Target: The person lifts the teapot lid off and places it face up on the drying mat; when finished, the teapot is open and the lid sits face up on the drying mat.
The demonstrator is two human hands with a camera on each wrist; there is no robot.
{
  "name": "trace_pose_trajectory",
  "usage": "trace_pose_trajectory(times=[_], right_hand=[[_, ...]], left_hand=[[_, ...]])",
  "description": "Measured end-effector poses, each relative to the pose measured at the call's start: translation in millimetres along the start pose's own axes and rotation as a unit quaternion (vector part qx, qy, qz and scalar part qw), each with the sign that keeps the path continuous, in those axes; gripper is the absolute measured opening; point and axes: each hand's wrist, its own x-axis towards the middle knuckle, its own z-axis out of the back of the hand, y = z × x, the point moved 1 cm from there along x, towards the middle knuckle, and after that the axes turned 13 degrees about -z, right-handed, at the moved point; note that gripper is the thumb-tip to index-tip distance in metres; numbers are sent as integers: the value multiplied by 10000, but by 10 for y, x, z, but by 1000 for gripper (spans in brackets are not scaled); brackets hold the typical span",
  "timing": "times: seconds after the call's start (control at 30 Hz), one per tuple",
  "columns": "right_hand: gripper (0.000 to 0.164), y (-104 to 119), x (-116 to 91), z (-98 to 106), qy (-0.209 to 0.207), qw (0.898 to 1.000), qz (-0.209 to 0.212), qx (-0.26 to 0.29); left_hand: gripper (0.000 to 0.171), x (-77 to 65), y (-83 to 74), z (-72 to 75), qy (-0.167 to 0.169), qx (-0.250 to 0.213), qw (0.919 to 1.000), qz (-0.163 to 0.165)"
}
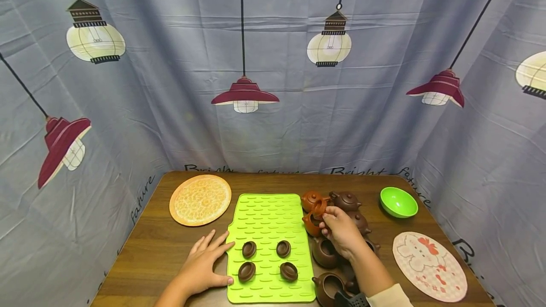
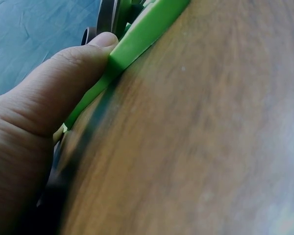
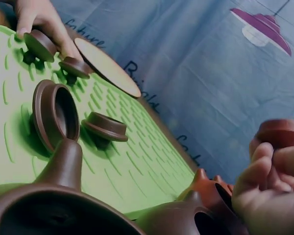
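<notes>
Your left hand (image 1: 204, 262) lies flat on the wooden table (image 1: 145, 245), fingers straight and spread. Its thumb presses the near left edge of the green silicone mat (image 1: 266, 212); the left wrist view shows the thumb against that edge. Four brown teapot lids (image 1: 249, 249) sit on the near half of the mat in two rows. Your right hand (image 1: 341, 231) is over the cluster of teapots just right of the mat, fingers curled and pinching an orange-brown lid (image 1: 319, 208) above the open orange teapot (image 1: 311, 224). Whether lid and pot touch, can't tell. More dark teapots sit near and far of that hand. An orange plate (image 1: 200, 199) is far left, a green bowl (image 1: 398, 202) far right, and a pink patterned coaster (image 1: 428, 265) near right.
</notes>
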Motion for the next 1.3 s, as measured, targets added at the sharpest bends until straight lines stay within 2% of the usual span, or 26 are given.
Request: trace_pose_trajectory(times=[0.1,0.23,0.37,0.6,0.93,1.13,1.3], right_hand=[[29,-10,5,-21,683,9947,-8,765],[41,-27,1,-45,1224,9870,39,1039],[46,-52,1,-94,1369,9866,-27,889],[43,-23,1,-286,1557,9860,-34,605],[51,65,21,-615,2261,9737,-124,253],[50,55,33,-823,2512,9668,-309,339],[54,48,35,-967,2654,9627,-427,324]], left_hand=[[100,-2,-6,11,14,-23,10000,24],[101,-2,-11,28,-2,-36,10000,18],[101,0,-5,33,27,-14,10000,-1],[101,-10,-4,41,-32,-19,10000,-9],[101,-6,29,21,81,-64,9999,17],[99,-7,15,27,-65,-30,9999,-119],[99,0,15,24,-27,-120,9999,-75]])
